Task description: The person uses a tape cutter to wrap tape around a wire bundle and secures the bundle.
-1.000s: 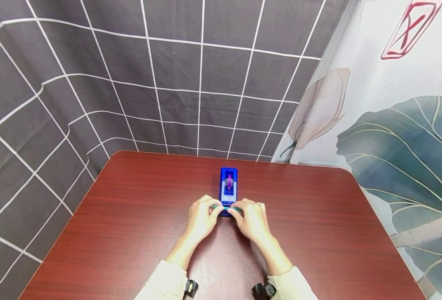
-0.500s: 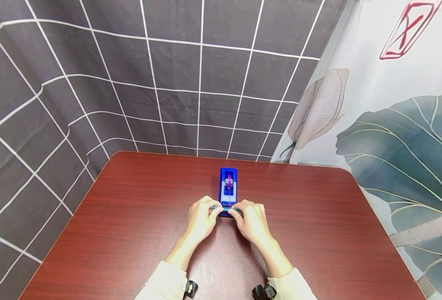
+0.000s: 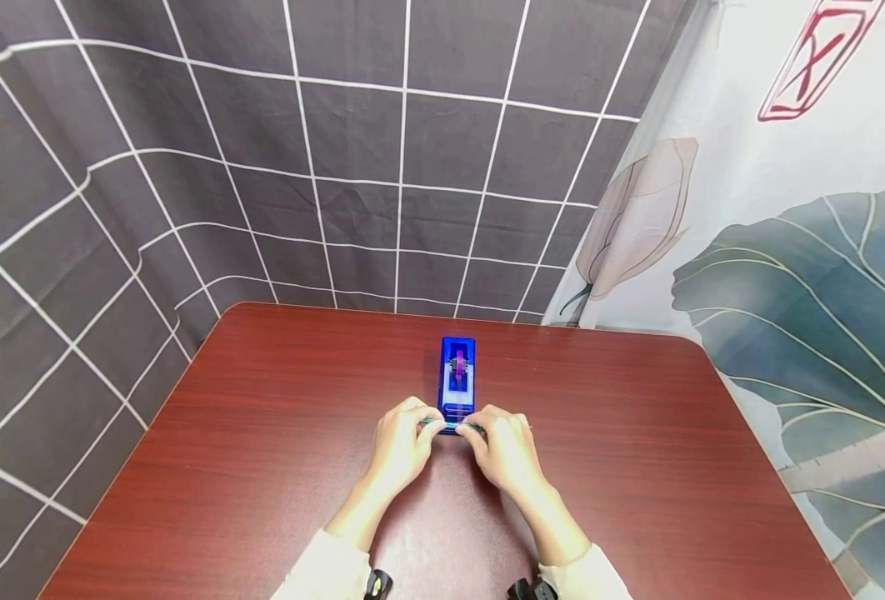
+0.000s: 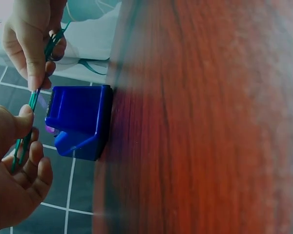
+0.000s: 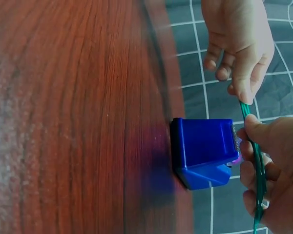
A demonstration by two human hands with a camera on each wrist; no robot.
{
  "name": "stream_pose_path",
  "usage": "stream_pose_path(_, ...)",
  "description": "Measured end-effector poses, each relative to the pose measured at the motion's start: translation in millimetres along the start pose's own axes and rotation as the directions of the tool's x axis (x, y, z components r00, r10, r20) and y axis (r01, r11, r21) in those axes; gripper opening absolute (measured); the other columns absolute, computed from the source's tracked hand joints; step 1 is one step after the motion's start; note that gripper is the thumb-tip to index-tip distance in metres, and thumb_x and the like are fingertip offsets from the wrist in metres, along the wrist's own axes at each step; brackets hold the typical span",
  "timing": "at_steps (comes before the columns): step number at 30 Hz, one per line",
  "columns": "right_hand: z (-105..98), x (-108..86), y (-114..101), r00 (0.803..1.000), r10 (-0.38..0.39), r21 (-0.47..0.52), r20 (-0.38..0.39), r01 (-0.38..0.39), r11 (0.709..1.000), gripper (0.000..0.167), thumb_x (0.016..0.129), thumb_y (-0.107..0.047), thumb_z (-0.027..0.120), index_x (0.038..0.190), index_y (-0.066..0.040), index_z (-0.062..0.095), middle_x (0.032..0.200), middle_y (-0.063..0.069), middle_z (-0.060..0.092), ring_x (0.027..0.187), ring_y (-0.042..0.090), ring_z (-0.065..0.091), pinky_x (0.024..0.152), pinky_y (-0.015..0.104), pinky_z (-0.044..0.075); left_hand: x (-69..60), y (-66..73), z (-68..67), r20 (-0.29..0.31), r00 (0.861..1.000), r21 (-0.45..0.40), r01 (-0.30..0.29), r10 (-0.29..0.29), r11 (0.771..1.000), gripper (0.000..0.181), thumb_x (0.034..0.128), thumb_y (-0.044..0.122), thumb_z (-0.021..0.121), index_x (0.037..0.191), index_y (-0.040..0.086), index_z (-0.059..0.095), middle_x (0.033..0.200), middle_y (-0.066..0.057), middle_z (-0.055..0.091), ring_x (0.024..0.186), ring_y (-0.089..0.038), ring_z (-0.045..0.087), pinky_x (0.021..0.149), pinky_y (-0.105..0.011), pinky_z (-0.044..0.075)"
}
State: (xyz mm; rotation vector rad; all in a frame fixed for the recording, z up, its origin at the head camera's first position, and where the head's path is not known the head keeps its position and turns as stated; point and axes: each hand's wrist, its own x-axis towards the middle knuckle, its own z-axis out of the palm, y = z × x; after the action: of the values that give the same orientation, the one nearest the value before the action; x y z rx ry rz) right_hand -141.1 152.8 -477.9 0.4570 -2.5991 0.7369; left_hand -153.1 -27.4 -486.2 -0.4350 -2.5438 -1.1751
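A blue tape dispenser (image 3: 446, 396) with a purple-cored roll (image 3: 459, 365) stands on the table, its serrated cutter end toward me. Right at that end, a bundle of thin green strands (image 5: 260, 180) is held crosswise, a little above the tabletop. My left hand (image 3: 401, 442) pinches one side of it between thumb and fingers. Close beside it, my right hand (image 3: 506, 446) pinches the other side, and only a short stretch of green shows between the fingertips. In the left wrist view, loose strand ends stick out past both hands. Whether tape touches the bundle is hard to tell.
The reddish-brown wooden table (image 3: 277, 400) extends to both sides of the dispenser. Behind it hangs a grey curtain with white grid lines (image 3: 352, 200), and on the right a white curtain with leaf prints (image 3: 787, 292).
Both hands, with the green bundle between them, have shifted slightly toward me. The dispenser stays in place.
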Motion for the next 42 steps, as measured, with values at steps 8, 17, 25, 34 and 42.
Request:
stream_pose_path(8,-4,-5.9,1,0.999,-0.011,0.068,0.040,0.008,0.998,0.005,0.088,-0.011,0.077,0.089,-0.006,0.077,0.084,0.000,0.071,0.080,0.017,0.071,0.073,0.038,0.056,-4.8,0.1,-2.9,0.002,1.000,0.020,-0.015,0.015,1.000,0.005,0.0895,0.018,0.076,0.087,0.014,0.078,0.083,0.009,0.064,0.067,-0.005,0.054,0.065,-0.030,0.046)
stream_pose_path(17,-10,-10.3,1,0.996,-0.088,0.056,0.024,0.087,0.995,0.003,0.087,-0.006,0.077,0.085,-0.006,0.075,0.081,0.000,0.068,0.074,0.016,0.068,0.068,0.034,0.055,-11.5,0.5,-3.7,-0.024,0.999,0.013,-0.036,0.036,0.999,0.005,0.0864,0.013,0.079,0.085,0.016,0.076,0.081,0.011,0.063,0.065,-0.004,0.052,0.064,-0.029,0.046)
stream_pose_path(25,-13,-14.3,-4,0.994,-0.109,0.036,0.007,0.109,0.993,0.008,0.082,-0.003,0.081,0.086,-0.007,0.075,0.079,-0.002,0.066,0.070,0.014,0.065,0.065,0.033,0.053,-16.1,3.4,-6.1,-0.050,0.997,0.046,-0.061,0.064,0.997,0.007,0.0843,0.013,0.081,0.084,0.017,0.076,0.080,0.012,0.062,0.064,-0.003,0.050,0.061,-0.027,0.045)
stream_pose_path(34,-16,-19.9,-6,0.984,-0.180,0.029,-0.008,0.180,0.983,0.011,0.080,-0.004,0.083,0.085,-0.009,0.075,0.079,-0.004,0.067,0.068,0.010,0.062,0.066,0.036,0.051,-24.5,4.6,-10.7,-0.056,0.992,0.053,-0.107,0.110,0.993,0.005,0.0848,0.015,0.080,0.084,0.016,0.075,0.080,0.011,0.062,0.065,-0.003,0.051,0.060,-0.027,0.045)
stream_pose_path(42,-19,-23.4,-8,0.986,-0.167,0.045,0.029,0.166,0.985,0.008,0.082,-0.006,0.081,0.084,-0.010,0.075,0.079,-0.007,0.065,0.067,0.004,0.057,0.065,0.032,0.049,-30.1,4.1,-13.5,-0.044,0.988,0.064,-0.145,0.148,0.987,0.006,0.0843,0.015,0.080,0.085,0.017,0.075,0.082,0.011,0.063,0.067,-0.002,0.054,0.062,-0.025,0.047)
